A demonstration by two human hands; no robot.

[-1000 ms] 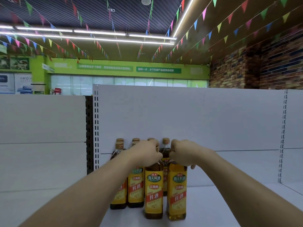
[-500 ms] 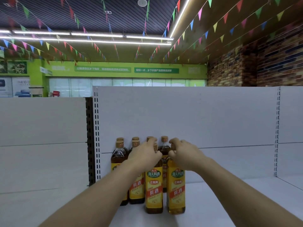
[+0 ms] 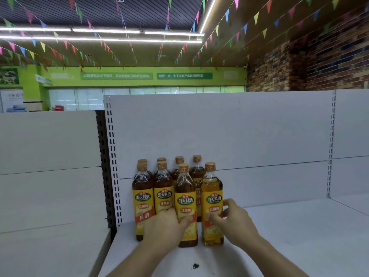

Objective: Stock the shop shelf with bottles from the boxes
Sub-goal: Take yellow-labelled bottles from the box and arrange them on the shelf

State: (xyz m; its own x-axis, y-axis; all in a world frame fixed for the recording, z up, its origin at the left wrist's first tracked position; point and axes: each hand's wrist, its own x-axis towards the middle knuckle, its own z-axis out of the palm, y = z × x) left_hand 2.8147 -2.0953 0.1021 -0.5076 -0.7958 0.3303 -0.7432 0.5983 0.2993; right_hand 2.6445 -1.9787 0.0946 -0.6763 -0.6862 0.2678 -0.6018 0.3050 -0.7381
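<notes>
- Head view: white shelf is carrying eight upright bottles w/ yellow labels & gold caps. They're bunching at its left end against the white back panel, just beside the slotted upright.
- Six bottles are standing twd the back in two short rows, rear caps showing over the nearer ones.
- Two more are standing nearest the shelf's front edge, side by side: dark-amber bottle on the left, golden bottle on the right. Can't tell if they're touching.
- L hand is holding the dark-amber bottle low on its body. Thumb is lying across the label; the other fingers are hiding behind the bottle's left side.
- R hand is gripping the golden bottle low down, fingers curling narrowly round its right side, thumb pressing on the label front.
- Small dark speck is lying on the shelf nearer the camera, btw the two forearms.
- Brick wall is showing beyond the panel at right, w/ coloured bunting hanging from the ceiling.
</notes>
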